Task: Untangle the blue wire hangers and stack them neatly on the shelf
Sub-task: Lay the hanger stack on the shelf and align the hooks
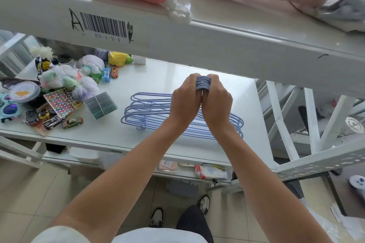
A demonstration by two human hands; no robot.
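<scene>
On the white shelf [227, 104], the blue wire hangers [146, 110] lie in a rough pile, their hooks [203, 84] bunched upright. Both hands clamp those hooks between them, left hand [185, 100] and right hand [216, 102] pressed together. Toy cars [53, 121] and a sticker sheet [62, 102] clutter the shelf's left end.

Blue wire hangers [150, 112] stacked flat on white shelf [227, 144], hooks [203, 83] bunched together upright
</scene>
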